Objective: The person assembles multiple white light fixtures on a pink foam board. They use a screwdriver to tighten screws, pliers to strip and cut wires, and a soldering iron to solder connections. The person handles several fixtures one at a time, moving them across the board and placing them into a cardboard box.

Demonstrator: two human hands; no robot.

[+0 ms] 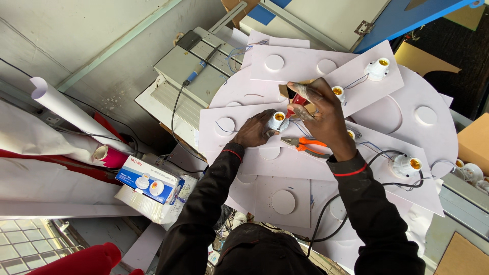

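Even daylight fills my view, bright and soft, with no single strong source I can pick out. The flat white foam panels reflect it hard and sit close to washed out, so their round embossed discs show only by faint grey edges. My black sleeves go the other way and read as nearly flat dark shapes with little fold detail. Shadows are short and weak; a soft one lies under my right hand. Focus is sharp at the centre. Straight lines bow toward the corners, a wide-lens stretch, strongest at the near left.
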